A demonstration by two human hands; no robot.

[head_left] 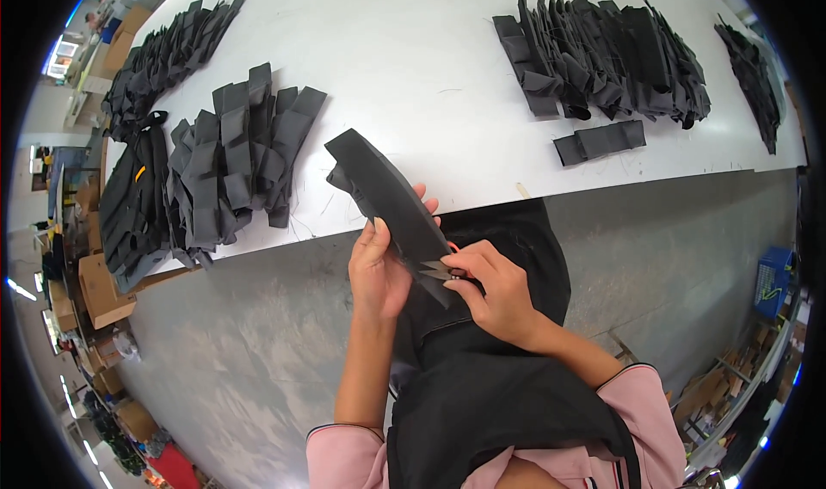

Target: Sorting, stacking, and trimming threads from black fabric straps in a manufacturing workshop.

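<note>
My left hand [377, 274] is closed round a dark grey strip of sewn fabric [389, 188], its thumb on the near side and its fingertips showing past the far edge. The strip slants from the table's front edge down toward my lap. In my right hand [495, 293] is a small pair of thread snips [438, 270], pinched between thumb and fingers. The blades point left and lie at the strip's lower end, slightly parted. A bit of red shows on the snips by my fingers. Whether a thread sits between the blades is too small to tell.
A white table [387, 59] spans the far side. On it lie a fanned pile of grey strips [245, 153], another pile [611, 59] and a single folded strip [600, 142]. Dark fabric with an orange mark [138, 205] hangs at the left edge. A blue crate [773, 281] stands far right.
</note>
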